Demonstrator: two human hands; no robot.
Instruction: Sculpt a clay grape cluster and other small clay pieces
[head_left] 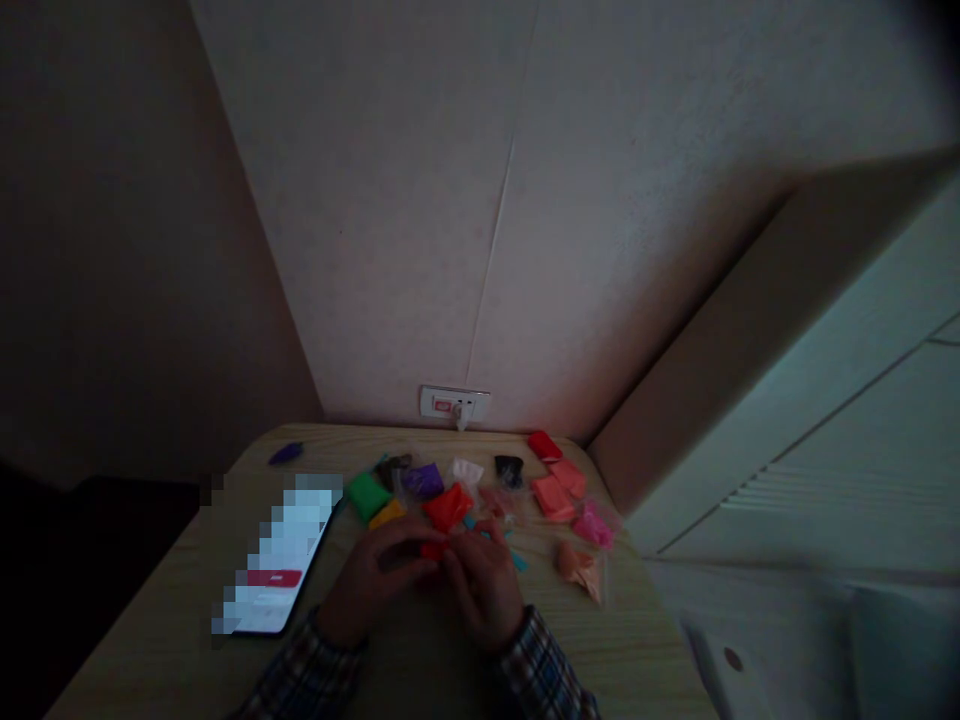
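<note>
My left hand [373, 577] is curved, its thumb and fingers closed on a small lump of red modelling clay [433, 550]. From the other side my right hand [486, 588] pinches the same lump, partly hiding it. Just beyond my fingers lies a bright red-orange clay packet [448, 507]. Thin blue pieces [519, 562] show beside my right hand, where their kind is too small to make out. A yellow-orange packet [387, 516] sits behind my left hand, near a green one [368, 496].
Purple [424, 480], white [467, 471] and black [509, 470] packets line the table's back. Coral [553, 497], pink [594, 525] and peach [579, 569] ones lie right. A lit phone [277, 565] lies left, a small purple object [286, 454] behind it. A wall socket [454, 403] holds a plug.
</note>
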